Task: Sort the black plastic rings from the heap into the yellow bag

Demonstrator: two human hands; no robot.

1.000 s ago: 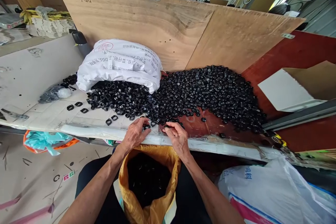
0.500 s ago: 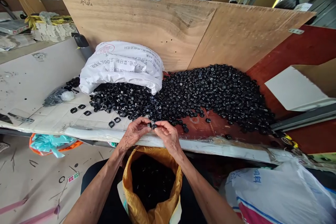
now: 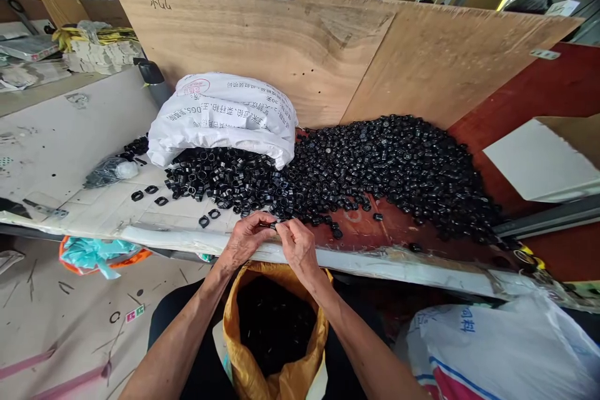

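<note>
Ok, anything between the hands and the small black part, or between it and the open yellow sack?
Nothing visible separates left hand or right hand from the black part; both touch it. Toward the yellow sack, the white bench edge lies between.

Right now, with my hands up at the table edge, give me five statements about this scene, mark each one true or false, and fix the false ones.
1. The left hand and right hand meet at a small black piece. True.
2. A yellow sack stands open below the hands, with dark contents. True.
3. Both hands are inside the yellow sack. False: they are at the front edge of the table.
4. To the right of the white sack with the red stamp lies a large black heap. True.
5. The white sack with the red stamp is on the floor. False: it is on the table, with black rings along its near side.
</note>
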